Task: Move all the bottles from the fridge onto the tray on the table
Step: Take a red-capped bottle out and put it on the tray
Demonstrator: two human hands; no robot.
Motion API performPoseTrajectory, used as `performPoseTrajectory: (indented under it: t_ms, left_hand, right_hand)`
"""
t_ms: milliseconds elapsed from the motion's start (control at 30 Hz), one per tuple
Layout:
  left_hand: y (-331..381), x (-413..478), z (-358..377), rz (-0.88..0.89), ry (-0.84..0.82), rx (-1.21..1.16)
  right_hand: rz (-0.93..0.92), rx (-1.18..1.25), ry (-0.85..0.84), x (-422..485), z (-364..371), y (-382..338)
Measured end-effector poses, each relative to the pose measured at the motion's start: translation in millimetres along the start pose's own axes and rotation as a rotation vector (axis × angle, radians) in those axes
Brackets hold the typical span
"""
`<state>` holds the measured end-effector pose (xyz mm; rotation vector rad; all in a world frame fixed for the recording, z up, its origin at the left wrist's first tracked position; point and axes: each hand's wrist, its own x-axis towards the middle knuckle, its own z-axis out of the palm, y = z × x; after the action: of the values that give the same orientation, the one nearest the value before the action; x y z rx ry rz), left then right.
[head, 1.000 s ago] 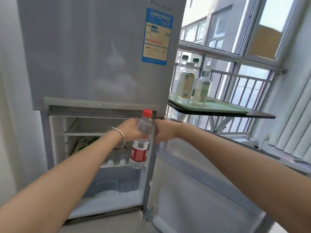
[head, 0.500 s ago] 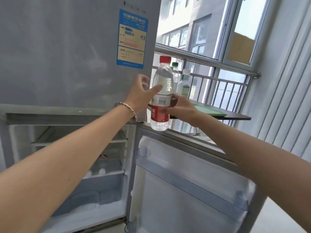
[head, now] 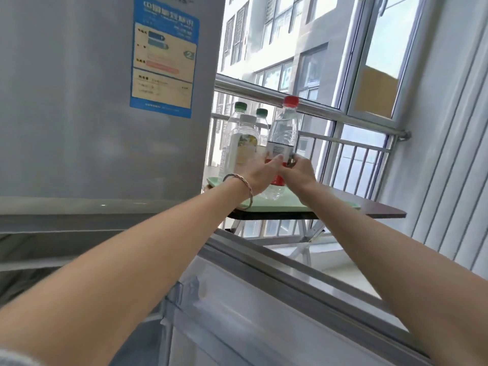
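A clear water bottle (head: 284, 133) with a red cap and red label stands upright over the pale green tray (head: 290, 204) on the dark table (head: 380, 210). Both hands hold it around its lower half: my left hand (head: 260, 175), with a bracelet at the wrist, from the left, and my right hand (head: 298, 173) from the right. Whether its base touches the tray I cannot tell. Three bottles stand on the tray behind my left hand: one with a white cap (head: 241, 146) and two with green caps (head: 239, 108) (head: 262, 114).
The grey fridge (head: 92, 101) with a blue label fills the left. Its open lower door (head: 264, 299) juts out below my arms, between me and the table. A window with a metal railing (head: 343, 112) lies behind the table.
The red-capped bottle has travelled from the open fridge, up and right, to over the tray. Both hands now grip it low down; the view has swung toward the table.
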<state>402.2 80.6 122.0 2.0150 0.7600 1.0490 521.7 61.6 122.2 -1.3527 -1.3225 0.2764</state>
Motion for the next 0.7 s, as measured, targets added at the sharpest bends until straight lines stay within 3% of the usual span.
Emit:
performPoseTrajectory:
  t_ms: [333, 467, 600, 700]
  left_hand:
    - [-30.1, 31.3, 5.1, -0.045, 0.06, 0.387]
    - [-28.5, 20.0, -0.1, -0.033, 0.021, 0.406]
    - [-11.5, -15.4, -18.7, -0.004, -0.001, 0.411]
    - [3.1, -48.5, -41.9, 0.03, 0.031, 0.613]
  right_hand:
    - [0.039, -0.08, 0.044, 47.7, 30.6, 40.7]
    - [0.064, -0.163, 0.08, 38.7, 32.0, 34.3]
    - [-0.119, -0.329, 0.244, 3.3, 33.4, 6.3]
    - [-0.25, -0.38, 0.182, -25.8, 39.6, -23.6]
